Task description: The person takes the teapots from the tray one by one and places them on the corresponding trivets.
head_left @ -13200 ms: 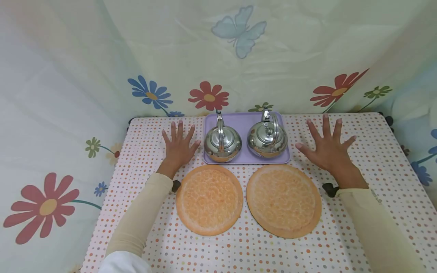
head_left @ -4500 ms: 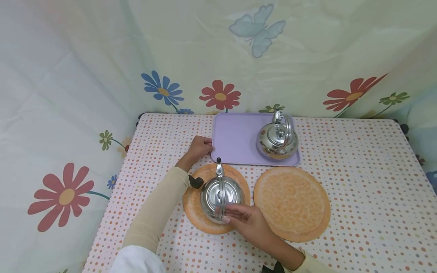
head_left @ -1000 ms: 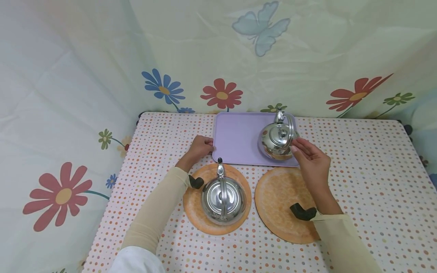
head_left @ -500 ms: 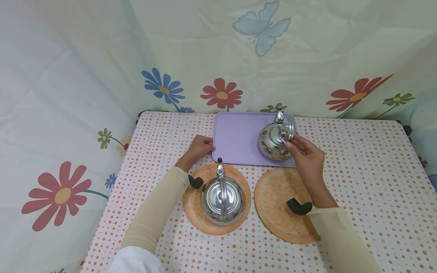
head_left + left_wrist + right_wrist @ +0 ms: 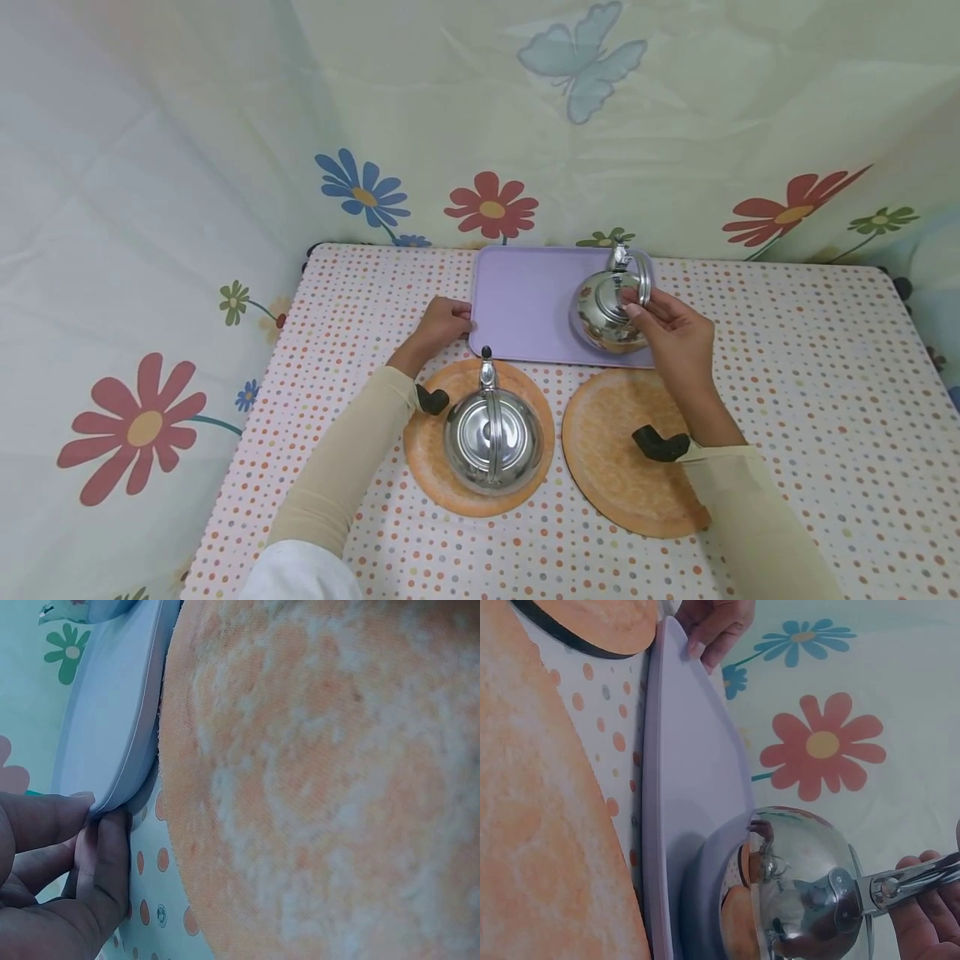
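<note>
My left hand (image 5: 444, 323) pinches the left rim of a lilac tray (image 5: 521, 304), thumb on top and fingers beneath, as the left wrist view shows. On the tray's right part sits a shiny steel kettle (image 5: 597, 321) with an arched handle, its spout toward the back. My right hand (image 5: 684, 340) holds that handle, fingers passed under the arch. In the right wrist view the fingers (image 5: 922, 922) lie behind the handle. A second steel kettle (image 5: 468, 454) stands upright on the left round orange mat (image 5: 420, 450), spout pointing to the tray.
The right round orange mat (image 5: 607, 467) lies in front of the tray, partly under my right forearm. A dotted cloth (image 5: 825, 375) covers the table. A flowered curtain (image 5: 420, 100) hangs along the back and left side.
The left kettle went from the tray onto the left mat. My right hand has since moved to the other kettle, its fingers passing under the handle. The left hand came to the tray's rim.
</note>
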`<control>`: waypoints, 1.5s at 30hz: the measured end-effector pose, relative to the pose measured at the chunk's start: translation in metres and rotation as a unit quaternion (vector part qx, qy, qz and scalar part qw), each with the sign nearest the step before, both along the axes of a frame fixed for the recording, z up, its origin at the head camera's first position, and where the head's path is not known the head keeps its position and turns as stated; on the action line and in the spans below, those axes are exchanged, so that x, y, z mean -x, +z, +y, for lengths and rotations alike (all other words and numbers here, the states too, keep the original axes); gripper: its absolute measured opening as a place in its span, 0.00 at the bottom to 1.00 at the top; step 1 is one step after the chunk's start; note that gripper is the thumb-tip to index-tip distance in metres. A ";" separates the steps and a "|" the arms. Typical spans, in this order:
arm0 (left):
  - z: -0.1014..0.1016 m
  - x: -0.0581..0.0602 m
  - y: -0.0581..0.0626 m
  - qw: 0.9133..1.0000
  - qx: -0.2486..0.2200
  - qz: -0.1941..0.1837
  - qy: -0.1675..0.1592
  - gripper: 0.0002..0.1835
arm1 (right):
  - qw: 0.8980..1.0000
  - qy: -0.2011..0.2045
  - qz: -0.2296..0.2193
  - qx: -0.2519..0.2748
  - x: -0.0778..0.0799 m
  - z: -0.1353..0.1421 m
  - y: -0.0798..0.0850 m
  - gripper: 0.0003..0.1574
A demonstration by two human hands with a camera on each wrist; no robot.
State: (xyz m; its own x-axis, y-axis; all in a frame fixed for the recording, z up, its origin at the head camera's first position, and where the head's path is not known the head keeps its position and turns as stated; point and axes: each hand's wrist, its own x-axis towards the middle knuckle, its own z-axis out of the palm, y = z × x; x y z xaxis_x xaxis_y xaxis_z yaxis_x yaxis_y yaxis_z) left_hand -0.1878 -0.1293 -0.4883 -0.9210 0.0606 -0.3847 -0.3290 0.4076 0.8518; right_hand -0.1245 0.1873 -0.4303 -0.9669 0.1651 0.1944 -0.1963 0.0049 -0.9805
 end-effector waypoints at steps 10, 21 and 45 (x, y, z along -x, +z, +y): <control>0.001 0.002 -0.001 1.000 0.003 -0.002 -0.003 0.22 | 0.997 0.059 -0.046 -0.026 -0.001 0.010 0.002 0.24; 0.003 0.001 -0.001 1.000 0.005 0.000 0.001 0.22 | 0.989 0.081 -0.045 -0.114 0.001 0.011 -0.002 0.20; -0.001 -0.001 0.001 1.000 0.001 -0.001 0.000 0.21 | 0.984 0.119 0.014 -0.129 -0.017 0.014 0.006 0.13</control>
